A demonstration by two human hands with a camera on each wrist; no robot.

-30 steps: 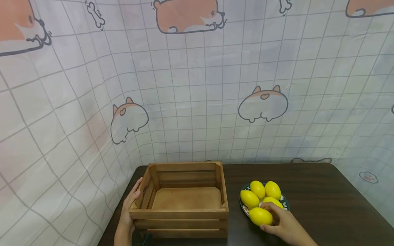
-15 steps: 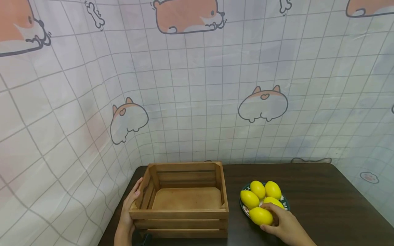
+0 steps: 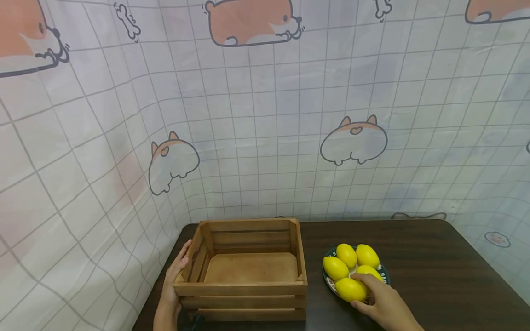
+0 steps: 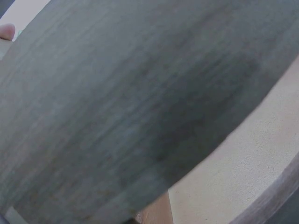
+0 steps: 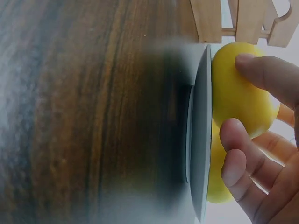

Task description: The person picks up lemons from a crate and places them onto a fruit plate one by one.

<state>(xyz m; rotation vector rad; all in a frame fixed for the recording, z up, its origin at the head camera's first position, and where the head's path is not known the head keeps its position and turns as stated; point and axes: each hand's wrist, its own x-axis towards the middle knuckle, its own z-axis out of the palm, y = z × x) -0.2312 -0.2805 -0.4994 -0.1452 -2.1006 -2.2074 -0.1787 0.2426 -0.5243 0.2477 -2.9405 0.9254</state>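
A slatted wooden crate (image 3: 240, 288) stands on the left of the dark table. My left hand (image 3: 170, 279) rests along its left side, fingers fairly straight; the thumb is hidden in the head view. In the left wrist view a blurred slat (image 4: 140, 102) fills most of the picture, with one fingertip (image 4: 7, 31) at the upper left. To the crate's right, a plate (image 3: 385, 273) with a dark patterned rim holds several yellow lemons. My right hand (image 3: 384, 299) grips the front lemon (image 3: 349, 289) between thumb and fingers. That lemon (image 5: 240, 88) is still at the plate's edge (image 5: 202, 135).
The dark wood table (image 3: 439, 271) extends to the right of the plate. A light cloth (image 3: 256, 138) with grid lines and cartoon dogs hangs behind the table and along its left side. A lemon (image 3: 367, 256) lies at the plate's back right.
The front lemon has shifted very slightly to the right and up in the head view, with my right hand on it. My left hand and the crate have stayed put.
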